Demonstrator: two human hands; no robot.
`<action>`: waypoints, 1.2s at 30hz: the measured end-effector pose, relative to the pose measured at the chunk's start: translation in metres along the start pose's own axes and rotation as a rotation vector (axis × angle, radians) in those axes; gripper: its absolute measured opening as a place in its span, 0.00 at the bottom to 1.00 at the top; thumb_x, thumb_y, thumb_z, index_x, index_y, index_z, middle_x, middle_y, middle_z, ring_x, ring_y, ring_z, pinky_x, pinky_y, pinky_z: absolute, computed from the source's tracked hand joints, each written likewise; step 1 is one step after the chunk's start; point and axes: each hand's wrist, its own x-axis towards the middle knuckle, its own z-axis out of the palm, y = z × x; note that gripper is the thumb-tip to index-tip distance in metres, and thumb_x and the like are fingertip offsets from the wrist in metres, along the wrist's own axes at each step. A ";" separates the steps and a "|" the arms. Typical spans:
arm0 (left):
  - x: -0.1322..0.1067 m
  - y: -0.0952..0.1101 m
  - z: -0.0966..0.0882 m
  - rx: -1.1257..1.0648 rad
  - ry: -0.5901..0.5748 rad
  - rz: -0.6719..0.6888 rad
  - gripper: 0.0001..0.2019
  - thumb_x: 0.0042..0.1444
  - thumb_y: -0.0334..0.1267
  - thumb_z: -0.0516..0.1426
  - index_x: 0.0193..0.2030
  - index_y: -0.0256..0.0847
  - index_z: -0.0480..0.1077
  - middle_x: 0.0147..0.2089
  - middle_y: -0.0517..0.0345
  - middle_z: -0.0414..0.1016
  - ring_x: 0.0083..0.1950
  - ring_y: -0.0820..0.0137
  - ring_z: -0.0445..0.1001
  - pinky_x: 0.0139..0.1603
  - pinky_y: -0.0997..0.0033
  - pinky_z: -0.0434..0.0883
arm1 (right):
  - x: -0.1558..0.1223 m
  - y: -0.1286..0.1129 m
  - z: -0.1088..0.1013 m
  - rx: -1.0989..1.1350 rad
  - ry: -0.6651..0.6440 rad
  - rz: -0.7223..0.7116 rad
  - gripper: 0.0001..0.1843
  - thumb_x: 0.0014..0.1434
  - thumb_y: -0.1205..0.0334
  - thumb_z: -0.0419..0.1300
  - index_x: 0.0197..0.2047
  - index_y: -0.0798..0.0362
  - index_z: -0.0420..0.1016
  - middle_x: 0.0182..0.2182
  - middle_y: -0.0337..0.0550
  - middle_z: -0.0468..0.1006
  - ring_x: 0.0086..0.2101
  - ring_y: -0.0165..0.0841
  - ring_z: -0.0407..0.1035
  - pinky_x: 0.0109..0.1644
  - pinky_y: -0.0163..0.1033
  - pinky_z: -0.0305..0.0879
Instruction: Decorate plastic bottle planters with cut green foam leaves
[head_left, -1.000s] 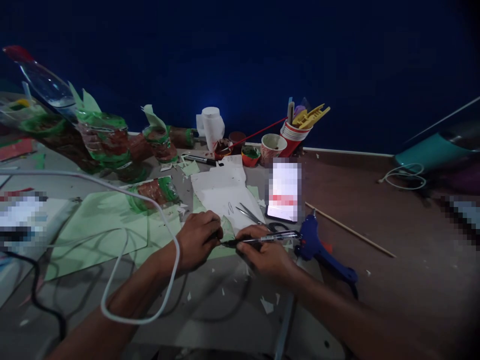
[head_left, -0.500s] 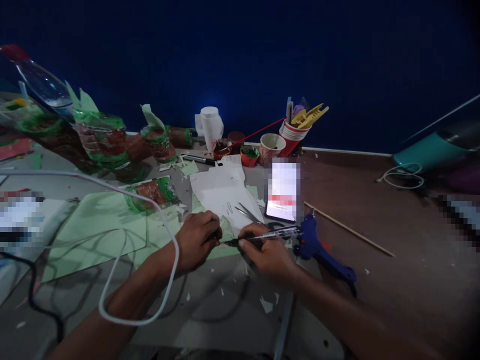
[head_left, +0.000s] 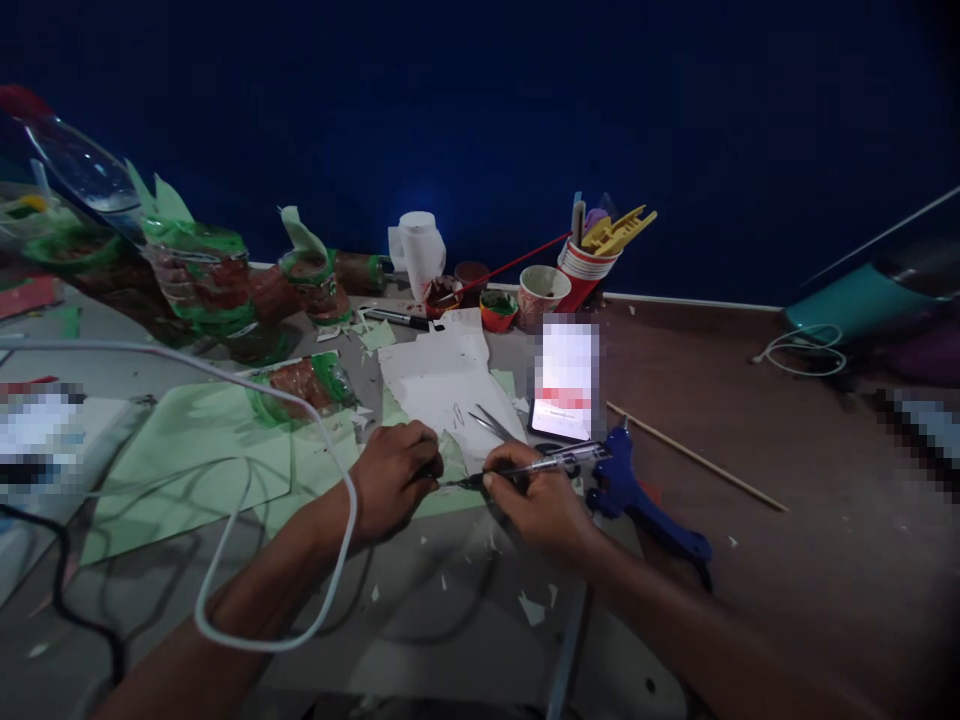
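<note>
Green paper (head_left: 453,462) lies flat on the grey table (head_left: 450,620), held down by the curled-together fingers of the left hand (head_left: 391,482); the right hand (head_left: 538,508) clamps a pen (head_left: 541,467), tip on the sheet. Pressing close beside the tip should stop the paper sliding

A pen (head_left: 544,465) is held in the right grip (head_left: 536,505), its dark tip set against a green paper piece (head_left: 454,462) that is pinned to the worktop (head_left: 450,625) by the curled left grip (head_left: 394,480). Scissors (head_left: 491,425) are seen just behind, a blue glue gun (head_left: 637,495) just beside the right grip. A white cable (head_left: 225,500) is looped over the left forearm.
</note>
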 end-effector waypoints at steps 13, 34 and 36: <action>-0.001 -0.001 0.001 0.010 -0.003 0.003 0.04 0.52 0.31 0.56 0.33 0.40 0.71 0.41 0.54 0.71 0.45 0.64 0.70 0.46 0.62 0.62 | 0.000 0.000 0.001 0.008 0.002 0.003 0.03 0.52 0.65 0.54 0.29 0.52 0.69 0.25 0.38 0.73 0.29 0.33 0.68 0.35 0.36 0.63; -0.001 -0.002 0.002 -0.013 0.013 0.004 0.05 0.51 0.30 0.56 0.34 0.40 0.72 0.42 0.55 0.70 0.45 0.65 0.70 0.47 0.64 0.62 | -0.001 0.000 0.000 0.044 -0.022 -0.030 0.02 0.50 0.66 0.55 0.29 0.52 0.69 0.26 0.38 0.74 0.30 0.33 0.68 0.36 0.37 0.63; -0.001 -0.001 0.001 -0.015 0.004 0.003 0.05 0.50 0.30 0.57 0.35 0.41 0.72 0.43 0.56 0.69 0.46 0.64 0.69 0.47 0.63 0.62 | -0.001 0.001 0.001 0.021 -0.023 -0.051 0.03 0.51 0.67 0.56 0.29 0.51 0.70 0.26 0.38 0.74 0.31 0.33 0.68 0.37 0.37 0.62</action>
